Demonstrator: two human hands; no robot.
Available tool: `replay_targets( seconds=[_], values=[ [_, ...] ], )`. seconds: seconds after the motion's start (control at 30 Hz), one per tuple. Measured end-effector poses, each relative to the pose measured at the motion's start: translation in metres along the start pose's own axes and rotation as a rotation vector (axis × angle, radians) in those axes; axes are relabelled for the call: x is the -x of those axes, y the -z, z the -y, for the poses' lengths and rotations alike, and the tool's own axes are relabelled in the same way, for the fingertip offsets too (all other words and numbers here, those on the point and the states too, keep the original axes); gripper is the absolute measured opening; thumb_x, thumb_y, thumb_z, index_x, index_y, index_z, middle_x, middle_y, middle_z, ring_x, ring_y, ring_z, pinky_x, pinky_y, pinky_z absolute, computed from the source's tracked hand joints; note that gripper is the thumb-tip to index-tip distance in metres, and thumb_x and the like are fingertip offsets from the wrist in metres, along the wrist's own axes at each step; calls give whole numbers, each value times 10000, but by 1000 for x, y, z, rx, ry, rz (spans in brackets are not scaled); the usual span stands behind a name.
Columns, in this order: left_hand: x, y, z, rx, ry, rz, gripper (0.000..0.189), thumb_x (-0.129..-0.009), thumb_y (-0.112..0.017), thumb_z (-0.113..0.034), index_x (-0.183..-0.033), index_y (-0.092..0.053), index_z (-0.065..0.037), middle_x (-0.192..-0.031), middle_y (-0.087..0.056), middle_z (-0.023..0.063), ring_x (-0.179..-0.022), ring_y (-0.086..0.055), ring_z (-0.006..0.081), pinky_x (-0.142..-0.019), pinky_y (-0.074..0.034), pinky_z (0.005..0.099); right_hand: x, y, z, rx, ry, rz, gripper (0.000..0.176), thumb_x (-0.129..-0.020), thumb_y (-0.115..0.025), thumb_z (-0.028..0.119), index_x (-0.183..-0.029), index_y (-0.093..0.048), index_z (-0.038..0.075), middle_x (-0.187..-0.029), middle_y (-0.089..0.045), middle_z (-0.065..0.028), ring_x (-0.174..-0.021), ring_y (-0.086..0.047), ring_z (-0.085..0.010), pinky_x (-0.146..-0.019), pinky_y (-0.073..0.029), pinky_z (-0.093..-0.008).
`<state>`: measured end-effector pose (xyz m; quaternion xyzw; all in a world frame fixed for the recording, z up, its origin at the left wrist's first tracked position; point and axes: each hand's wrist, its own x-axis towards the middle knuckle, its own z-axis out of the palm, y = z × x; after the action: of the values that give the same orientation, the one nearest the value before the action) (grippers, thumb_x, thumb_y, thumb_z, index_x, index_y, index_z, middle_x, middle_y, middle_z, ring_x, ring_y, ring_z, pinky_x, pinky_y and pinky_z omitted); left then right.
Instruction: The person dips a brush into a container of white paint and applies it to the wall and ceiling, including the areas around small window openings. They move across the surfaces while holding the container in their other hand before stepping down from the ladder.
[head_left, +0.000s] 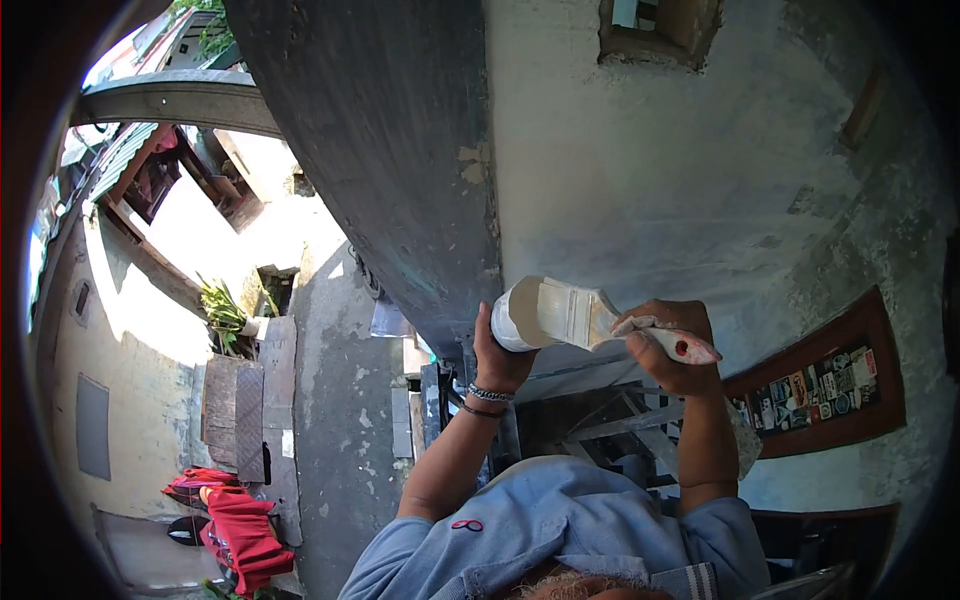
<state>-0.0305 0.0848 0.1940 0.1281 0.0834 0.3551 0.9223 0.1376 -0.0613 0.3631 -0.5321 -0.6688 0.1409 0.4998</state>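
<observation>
My left hand (500,358) is wrapped round a white paint cup (511,322), held tilted in front of my chest. A wide paintbrush (580,316) is gripped by its handle in my right hand (672,350). White paint coats its bristles, which lie at the mouth of the cup. The handle's pinkish-red end, with a hole in it, sticks out past my fingers. Ahead of both hands stands a wall (620,180) with patchy whitish paint, beside a dark grey pillar (400,150).
A wooden frame covered in stickers (815,385) is on the right, near a ladder-like stand (630,425) below my hands. Far down on the left runs an alley (345,440) with potted plants (225,310) and a red cloth (245,535). A small opening (660,30) pierces the wall above.
</observation>
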Motion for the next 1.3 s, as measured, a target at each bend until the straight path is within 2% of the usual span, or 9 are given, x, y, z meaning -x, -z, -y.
replay_targets(
  seconds=[0.23,0.33,0.57,0.8,0.93,1.03,1.13,1.27,1.3],
  values=[
    [-10,20,12,-79,17,24,649,-971,-356,-550,-1347,-474,-33,-1308,-567,128,-1222,-531,279,-1059,-380,422,-17,-18,-19,-58,-139,150,179,-817,-639,158,-858,-665,-13,-679,-659,-135,-585,-637,-192,-578,-500,-314],
    [-7,10,16,-134,22,35,652,-974,-362,-537,-1352,-459,-15,-1302,-566,143,-1220,-533,283,-1060,-380,420,-18,-30,-28,-26,-198,136,193,-805,-642,163,-841,-672,-24,-664,-650,-104,-586,-594,-136,-570,-471,-291],
    [-5,7,19,-115,47,33,644,-978,-354,-533,-1350,-464,-19,-1296,-572,137,-1219,-536,279,-1060,-383,417,-16,-19,-26,-51,-241,130,194,-837,-654,172,-856,-666,-20,-664,-656,-122,-593,-621,-143,-567,-487,-305],
    [-11,21,15,-184,-6,14,644,-969,-348,-574,-1325,-508,-61,-1291,-581,105,-1221,-537,269,-1054,-387,432,1,9,-21,-102,-221,-42,173,-834,-661,145,-808,-669,-25,-600,-597,-36,-554,-520,-58,-496,-403,-250],
    [-10,16,15,-58,48,-43,639,-966,-345,-583,-1324,-512,-81,-1286,-584,92,-1218,-539,268,-1043,-395,444,10,19,-28,-141,-321,-71,161,-829,-657,143,-818,-678,-17,-629,-614,-17,-584,-526,-45,-524,-407,-234],
    [-9,13,17,-82,55,-67,640,-964,-333,-585,-1345,-496,-98,-1313,-562,91,-1241,-518,278,-1053,-380,468,13,26,-26,-153,-263,-139,145,-826,-651,126,-837,-682,-15,-676,-636,-28,-606,-541,-45,-555,-425,-223],
    [-7,5,18,-85,65,-92,658,-957,-322,-586,-1387,-457,-106,-1371,-515,106,-1290,-471,296,-1086,-342,488,10,37,-12,-60,-143,-69,126,-830,-632,90,-866,-680,-21,-708,-651,-44,-641,-557,-41,-577,-442,-221],
    [-8,-7,18,-60,75,-87,649,-954,-336,-583,-1386,-458,-114,-1371,-512,103,-1290,-465,301,-1084,-339,490,2,40,0,219,130,122,327,-773,-680,78,-1097,-674,30,-771,-669,-63,-625,-614,-139,-582,-494,-272],
    [-9,-10,18,-56,77,-99,647,-953,-338,-582,-1385,-458,-115,-1371,-512,103,-1290,-464,302,-1084,-338,492,2,45,10,357,89,282,463,-747,-733,102,-1203,-662,133,-794,-651,-53,-628,-624,-190,-579,-515,-296]
  ],
)
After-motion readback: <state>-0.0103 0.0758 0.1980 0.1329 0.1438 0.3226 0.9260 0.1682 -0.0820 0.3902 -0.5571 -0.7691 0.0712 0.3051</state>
